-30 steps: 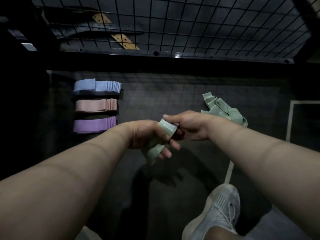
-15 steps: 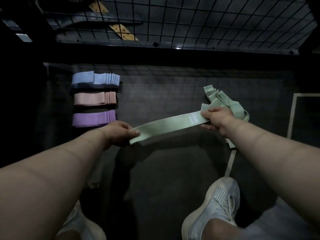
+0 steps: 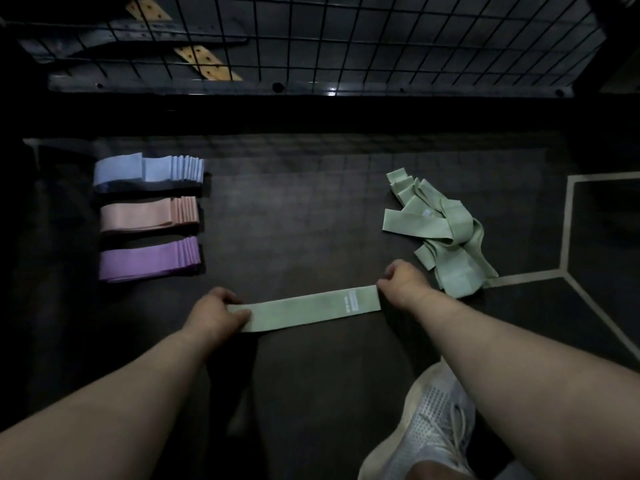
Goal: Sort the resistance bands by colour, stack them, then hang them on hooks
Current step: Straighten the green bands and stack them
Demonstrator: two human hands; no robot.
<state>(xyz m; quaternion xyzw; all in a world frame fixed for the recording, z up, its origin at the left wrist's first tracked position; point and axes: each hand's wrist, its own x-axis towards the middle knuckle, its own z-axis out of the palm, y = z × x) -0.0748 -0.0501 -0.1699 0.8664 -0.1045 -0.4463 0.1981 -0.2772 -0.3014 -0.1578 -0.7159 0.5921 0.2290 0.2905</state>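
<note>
A green resistance band [image 3: 304,309] is stretched flat and almost level over the dark floor. My left hand [image 3: 214,312] grips its left end and my right hand [image 3: 401,283] pinches its right end, by a small white label. A loose heap of green bands [image 3: 440,233] lies just beyond my right hand. At the left, three neat stacks lie in a column: blue bands [image 3: 149,169] farthest, pink bands [image 3: 149,214] in the middle, purple bands [image 3: 149,259] nearest.
A black wire grid panel [image 3: 346,39] rises at the far edge of the floor. Pale lines [image 3: 564,230] are marked on the floor at the right. My white shoe [image 3: 429,424] is at the bottom right.
Both hands were bunched together on the folded green band; they have drawn apart, pulled it out flat, and lowered it toward the floor.
</note>
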